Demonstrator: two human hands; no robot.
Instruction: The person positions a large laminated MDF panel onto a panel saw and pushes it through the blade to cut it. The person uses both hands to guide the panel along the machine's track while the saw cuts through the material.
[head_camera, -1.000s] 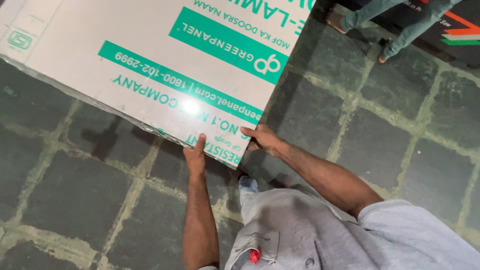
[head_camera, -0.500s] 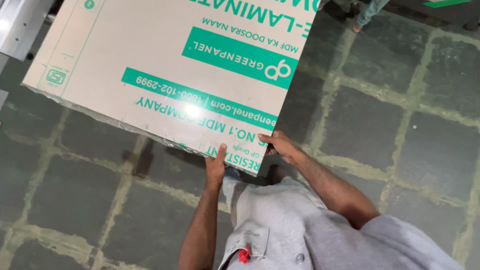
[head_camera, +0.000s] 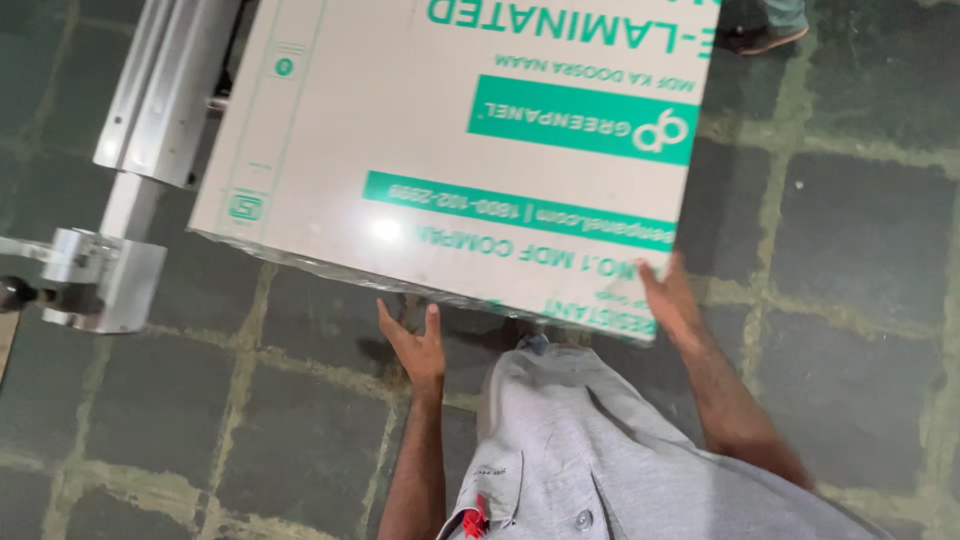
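Across the whole view lies a floor of dark grey stone pavers (head_camera: 820, 230) with pale joints. Above it, filling the far middle, a large pale laminated board with green printed bands (head_camera: 450, 150) is held flat, its near edge running from the left down toward the right. At the far left stands a silver metal machine frame (head_camera: 150, 100), with a boxy grey bracket (head_camera: 105, 280) below it; the board's left end sits just beside that frame. Nearest, a grey shirt (head_camera: 580, 450) with a small red clip at its pocket covers the person's front. The right hand (head_camera: 668, 295) grips the board's near right corner, fingers laid over its top. The left hand (head_camera: 415, 340) is open with fingers spread, just below the near edge; whether it touches cannot be told. A shoe (head_camera: 765, 38) of another person shows at the far right.
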